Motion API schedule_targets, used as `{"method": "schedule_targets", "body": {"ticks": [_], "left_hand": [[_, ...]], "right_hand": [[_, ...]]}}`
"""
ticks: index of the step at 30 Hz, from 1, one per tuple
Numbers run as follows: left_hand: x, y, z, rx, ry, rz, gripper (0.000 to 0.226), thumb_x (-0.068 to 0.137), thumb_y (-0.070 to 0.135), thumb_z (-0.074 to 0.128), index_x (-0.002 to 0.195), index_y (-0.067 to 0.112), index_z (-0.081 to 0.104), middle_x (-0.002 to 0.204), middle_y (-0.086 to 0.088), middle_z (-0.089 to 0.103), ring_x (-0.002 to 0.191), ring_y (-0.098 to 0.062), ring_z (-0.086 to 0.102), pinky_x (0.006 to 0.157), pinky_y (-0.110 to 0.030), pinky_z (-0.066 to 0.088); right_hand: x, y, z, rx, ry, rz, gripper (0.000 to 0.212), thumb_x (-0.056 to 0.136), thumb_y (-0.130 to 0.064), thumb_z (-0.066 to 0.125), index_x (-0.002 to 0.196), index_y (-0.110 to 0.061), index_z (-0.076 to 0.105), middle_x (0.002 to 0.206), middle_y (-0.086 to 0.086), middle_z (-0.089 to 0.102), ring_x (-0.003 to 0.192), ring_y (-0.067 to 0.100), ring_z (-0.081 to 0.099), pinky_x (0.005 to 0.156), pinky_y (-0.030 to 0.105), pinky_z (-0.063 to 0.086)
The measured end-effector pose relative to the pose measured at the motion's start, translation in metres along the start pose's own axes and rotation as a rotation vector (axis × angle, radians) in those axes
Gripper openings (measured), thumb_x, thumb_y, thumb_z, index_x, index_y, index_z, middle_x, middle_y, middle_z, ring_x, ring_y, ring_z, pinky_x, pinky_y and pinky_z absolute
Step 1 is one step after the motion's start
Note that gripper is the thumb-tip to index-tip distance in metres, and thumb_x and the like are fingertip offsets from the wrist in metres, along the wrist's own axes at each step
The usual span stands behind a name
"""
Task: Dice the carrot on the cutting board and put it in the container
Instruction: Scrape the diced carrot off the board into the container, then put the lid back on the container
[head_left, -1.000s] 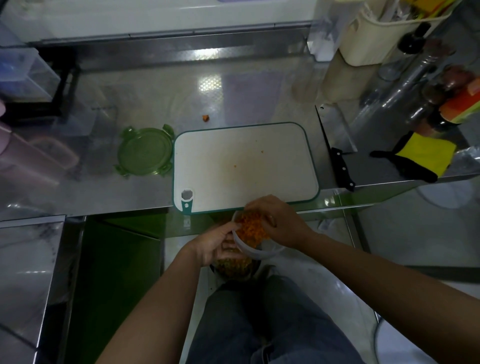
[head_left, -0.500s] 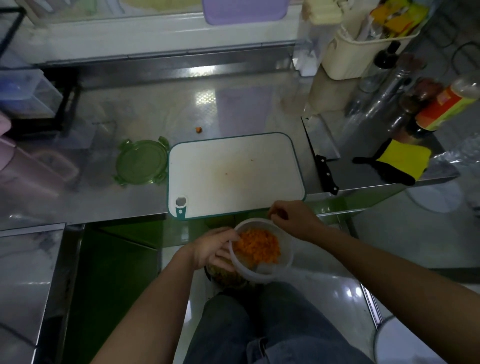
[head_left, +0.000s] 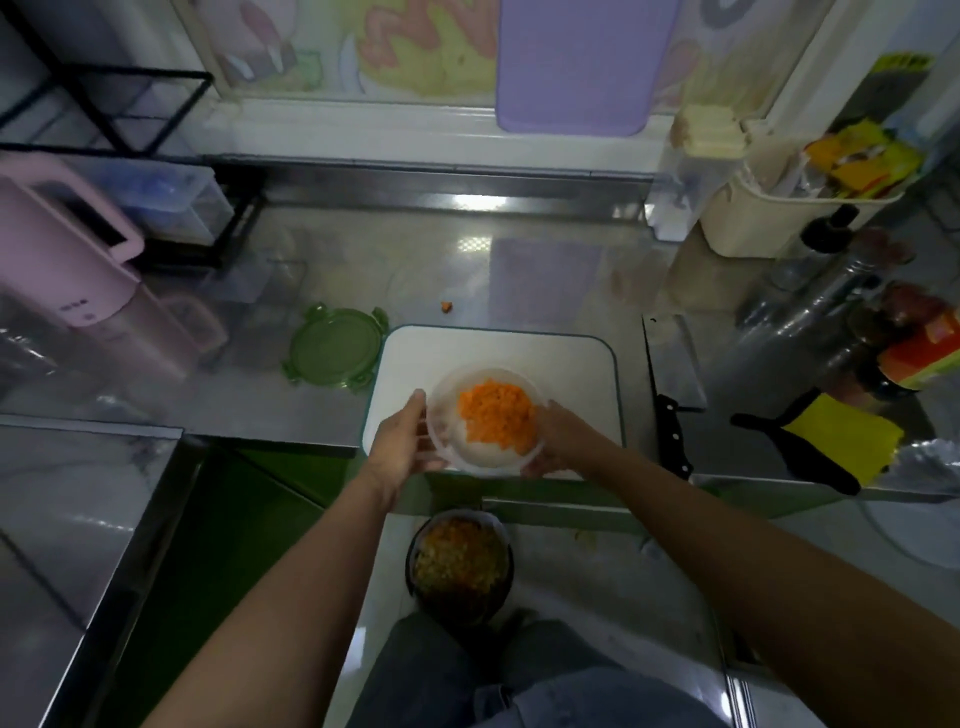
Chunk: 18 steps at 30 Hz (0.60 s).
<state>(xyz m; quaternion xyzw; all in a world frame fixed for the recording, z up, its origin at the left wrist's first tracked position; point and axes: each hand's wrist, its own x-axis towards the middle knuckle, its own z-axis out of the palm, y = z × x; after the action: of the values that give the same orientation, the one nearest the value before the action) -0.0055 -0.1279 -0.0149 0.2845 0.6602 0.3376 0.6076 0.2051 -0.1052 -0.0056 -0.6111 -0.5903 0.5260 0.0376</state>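
Note:
A round clear plastic container (head_left: 447, 431) holds a heap of diced carrot (head_left: 496, 412). It sits over the near part of the white cutting board (head_left: 576, 374). My left hand (head_left: 402, 441) holds the container's left side, and my right hand (head_left: 558, 439) holds its right side. I cannot tell whether the container rests on the board or hangs just above it. Its green lid (head_left: 335, 352) lies flat on the steel counter to the left of the board. One stray carrot bit (head_left: 445, 307) lies on the counter beyond the board.
A black-handled cleaver (head_left: 672, 395) lies right of the board. A yellow and black cloth (head_left: 836, 441) and bottles (head_left: 914, 353) stand further right. A pink appliance (head_left: 67, 260) stands far left. A dark bin of scraps (head_left: 460, 564) sits on the floor below the counter edge.
The container of diced carrot has come up from below the counter edge onto the near part of the cutting board. My right hand has shifted from the rim to the container's right side.

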Motion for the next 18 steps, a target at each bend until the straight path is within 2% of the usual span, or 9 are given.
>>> {"method": "schedule_targets", "body": {"ticks": [1, 3, 7, 10, 12, 13, 16, 18], "left_hand": [[0.004, 0.001, -0.003, -0.011, 0.061, 0.01, 0.048, 0.1, 0.048, 0.038, 0.111, 0.008, 0.063, 0.102, -0.012, 0.068, 0.086, -0.029, 0.065, 0.058, -0.031, 0.056], [0.011, 0.001, -0.012, -0.028, 0.16, 0.019, 0.036, 0.101, 0.035, 0.042, 0.108, 0.004, 0.058, 0.096, -0.016, 0.062, 0.079, -0.03, 0.059, 0.062, -0.035, 0.053], [0.028, 0.003, -0.039, 0.017, 0.236, 0.018, 0.018, 0.101, 0.022, 0.045, 0.095, 0.009, 0.055, 0.078, -0.012, 0.056, 0.064, -0.023, 0.051, 0.054, -0.031, 0.044], [0.048, 0.006, -0.064, 0.116, 0.269, 0.028, 0.02, 0.1, 0.016, 0.046, 0.093, 0.005, 0.06, 0.075, -0.014, 0.059, 0.064, -0.025, 0.054, 0.059, -0.033, 0.048], [0.064, 0.009, -0.081, 0.244, 0.315, 0.032, 0.026, 0.098, 0.019, 0.049, 0.078, 0.011, 0.063, 0.082, -0.018, 0.065, 0.072, -0.029, 0.062, 0.073, -0.038, 0.055], [0.073, 0.011, -0.09, 0.302, 0.342, 0.021, 0.026, 0.096, 0.02, 0.05, 0.076, 0.013, 0.065, 0.088, -0.019, 0.068, 0.08, -0.032, 0.066, 0.079, -0.041, 0.055], [0.086, 0.025, -0.109, 0.495, 0.413, 0.004, 0.03, 0.095, 0.02, 0.049, 0.095, -0.002, 0.069, 0.103, -0.025, 0.067, 0.098, -0.037, 0.063, 0.086, -0.038, 0.049], [0.092, 0.035, -0.121, 0.586, 0.472, 0.012, 0.032, 0.094, 0.018, 0.05, 0.106, -0.008, 0.063, 0.111, -0.029, 0.062, 0.106, -0.04, 0.057, 0.09, -0.039, 0.044]], "right_hand": [[0.002, -0.009, 0.002, 0.121, 0.019, 0.001, 0.043, 0.084, -0.003, 0.065, 0.124, 0.001, 0.05, 0.123, 0.019, 0.054, 0.11, 0.033, 0.058, 0.092, 0.044, 0.052], [0.01, -0.022, 0.006, 0.287, 0.045, 0.017, 0.035, 0.085, 0.001, 0.06, 0.119, -0.001, 0.052, 0.124, 0.021, 0.055, 0.107, 0.038, 0.059, 0.091, 0.05, 0.053], [0.033, -0.041, 0.016, 0.226, 0.061, 0.043, 0.037, 0.081, 0.004, 0.061, 0.117, 0.004, 0.052, 0.121, 0.021, 0.053, 0.106, 0.037, 0.058, 0.09, 0.049, 0.053], [0.049, -0.05, 0.024, 0.279, 0.095, 0.088, 0.026, 0.088, -0.006, 0.056, 0.112, 0.003, 0.056, 0.107, 0.025, 0.063, 0.089, 0.034, 0.066, 0.082, 0.048, 0.057], [0.055, -0.058, 0.027, 0.251, 0.131, 0.086, 0.018, 0.099, -0.016, 0.041, 0.108, -0.005, 0.052, 0.098, 0.022, 0.064, 0.082, 0.034, 0.066, 0.075, 0.042, 0.059], [0.058, -0.061, 0.028, 0.198, 0.145, 0.087, 0.02, 0.1, -0.018, 0.037, 0.108, -0.006, 0.05, 0.097, 0.02, 0.063, 0.079, 0.033, 0.066, 0.072, 0.041, 0.057], [0.07, -0.065, 0.026, 0.022, 0.155, 0.135, 0.028, 0.098, -0.025, 0.04, 0.113, -0.002, 0.05, 0.1, 0.02, 0.063, 0.08, 0.03, 0.062, 0.075, 0.042, 0.055], [0.079, -0.07, 0.023, -0.099, 0.219, 0.161, 0.04, 0.096, -0.035, 0.045, 0.12, -0.003, 0.051, 0.113, 0.019, 0.058, 0.096, 0.03, 0.058, 0.084, 0.041, 0.049]]}}
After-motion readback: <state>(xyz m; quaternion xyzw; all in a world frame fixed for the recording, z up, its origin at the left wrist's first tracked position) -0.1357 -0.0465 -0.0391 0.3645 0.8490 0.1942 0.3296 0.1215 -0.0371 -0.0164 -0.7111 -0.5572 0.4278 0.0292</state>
